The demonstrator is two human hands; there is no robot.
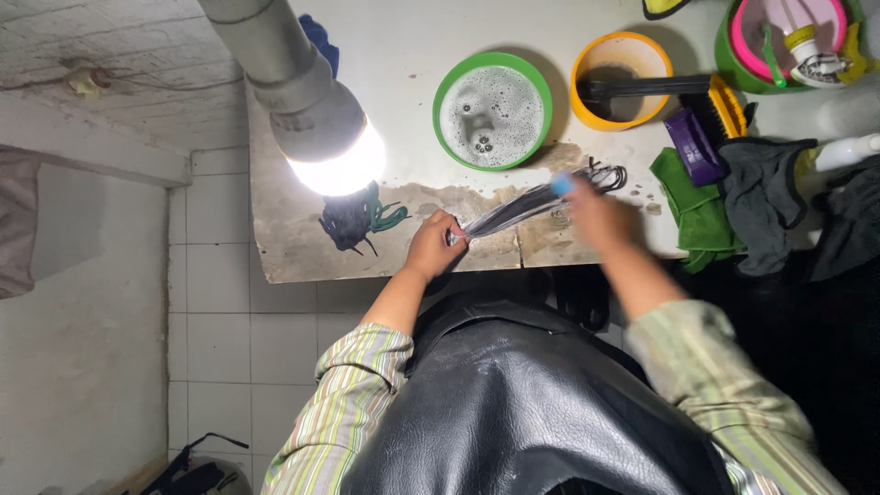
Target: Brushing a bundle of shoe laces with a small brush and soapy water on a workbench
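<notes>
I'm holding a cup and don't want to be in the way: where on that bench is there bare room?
Bare top lies behind the lamp, left of the green bowl, and at the front left corner beside the dark laces. The right end is crowded: orange bowl, brush, cloths. The left hand and right hand fill the middle front.

Glossy black leather apron (541, 403), stained worktop (302, 247)

Three bowls: green bowl (493, 111), yellow bowl (621, 80), pink-lined bowl (788, 41); one lamp (312, 110); two hands
</notes>
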